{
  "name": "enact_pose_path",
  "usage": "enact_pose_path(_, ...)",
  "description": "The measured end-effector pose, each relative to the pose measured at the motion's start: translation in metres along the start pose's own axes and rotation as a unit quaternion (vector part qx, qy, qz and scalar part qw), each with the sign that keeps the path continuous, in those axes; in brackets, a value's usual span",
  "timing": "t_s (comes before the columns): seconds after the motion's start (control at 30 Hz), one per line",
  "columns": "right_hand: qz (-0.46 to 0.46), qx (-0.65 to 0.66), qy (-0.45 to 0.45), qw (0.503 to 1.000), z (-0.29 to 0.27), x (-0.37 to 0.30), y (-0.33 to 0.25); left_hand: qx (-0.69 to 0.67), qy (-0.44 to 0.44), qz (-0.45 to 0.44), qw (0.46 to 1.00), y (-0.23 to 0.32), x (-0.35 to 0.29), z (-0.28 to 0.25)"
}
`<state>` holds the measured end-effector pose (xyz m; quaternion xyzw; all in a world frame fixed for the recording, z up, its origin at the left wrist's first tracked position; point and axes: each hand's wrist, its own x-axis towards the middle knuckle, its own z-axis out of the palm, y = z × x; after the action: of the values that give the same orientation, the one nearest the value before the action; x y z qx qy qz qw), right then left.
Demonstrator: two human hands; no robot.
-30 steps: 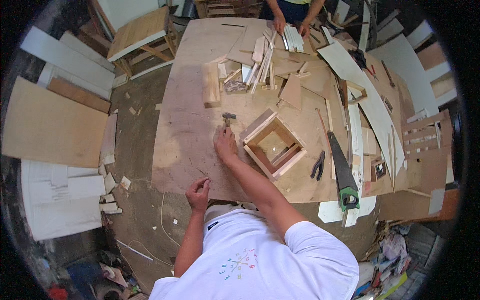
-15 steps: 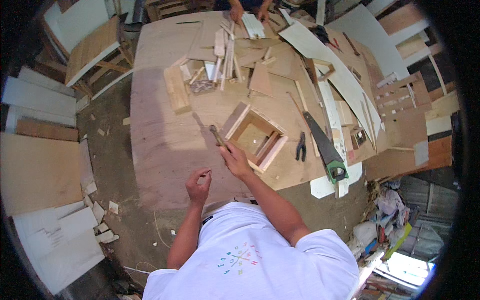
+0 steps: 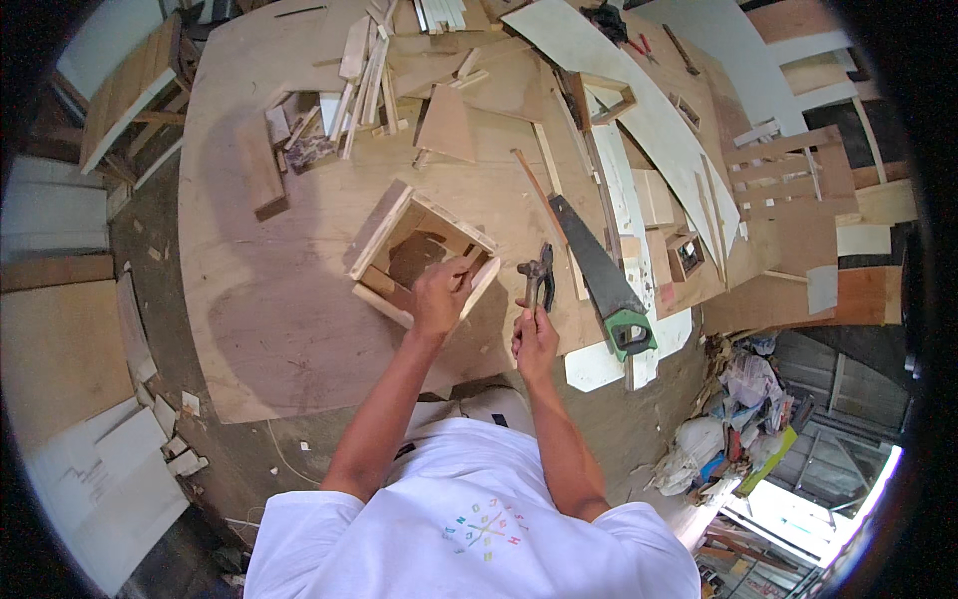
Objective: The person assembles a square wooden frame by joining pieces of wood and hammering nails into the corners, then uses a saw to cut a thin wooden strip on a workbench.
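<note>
A small open wooden box frame (image 3: 371,236) sits on the plywood-topped table (image 3: 299,344) in front of me. My left hand (image 3: 440,298) is over its near right side, fingers pinched together by the wall. Whatever is between those fingertips is too small to make out. To the right of the box, my right hand (image 3: 536,339) grips a hammer (image 3: 530,292) by its handle, head pointing away from me. Dark-handled pliers (image 3: 547,272) lie right beside the hammer, partly overlapped by it in this view.
A handsaw with a green handle (image 3: 629,333) lies right of the pliers, near long white boards (image 3: 689,150). Wood strips (image 3: 365,85), a block (image 3: 261,165) and a triangular offcut (image 3: 445,128) are scattered farther back. Stacked panels (image 3: 60,329) stand at left.
My right hand has carried the hammer from the box's left to its right. My left hand has moved up onto the box. The other person's hands at the far edge are out of view.
</note>
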<state>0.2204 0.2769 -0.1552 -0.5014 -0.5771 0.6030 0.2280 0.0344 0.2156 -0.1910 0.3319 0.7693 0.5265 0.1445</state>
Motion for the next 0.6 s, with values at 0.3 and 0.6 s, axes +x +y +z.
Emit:
enact_pose_path(0.3, -0.043, -0.150, -0.017, 0.988, 0.001, 0.058, 0.043, 0.023, 0.034, -0.010, 0.999, -0.018, 0.018, 0.042)
enact_pose_path(0.6, -0.066, -0.095, -0.061, 0.991, 0.021, 0.049, 0.054, 0.059, 0.052, -0.047, 0.996, -0.007, -0.021, 0.043)
